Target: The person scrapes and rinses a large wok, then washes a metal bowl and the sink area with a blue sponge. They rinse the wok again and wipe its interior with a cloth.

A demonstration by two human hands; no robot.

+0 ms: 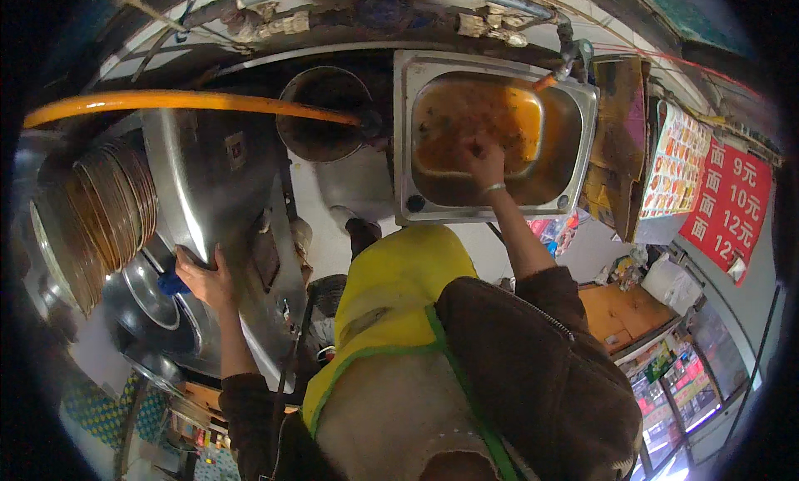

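Note:
My right hand (485,164) reaches into a stainless steel sink (402,138) of murky brown-orange water (446,106). Its fingertips blur into the water, so I cannot tell whether they hold anything. Small dark bits float around it. On the left, my left hand (209,281) rests against the edge of a stainless steel counter unit (181,187), thumb and fingers apart. Just beside those fingers is a blue wrapped piece (171,284), apparently on a handle. A dark round pan (153,294) lies below it.
An orange hose (187,100) runs across to a round metal pot (293,138). A stack of round dishes (112,206) stands far left. Over the sink's right corner hangs a tap (565,69). Cardboard (615,150) and a red price sign (727,206) are at right.

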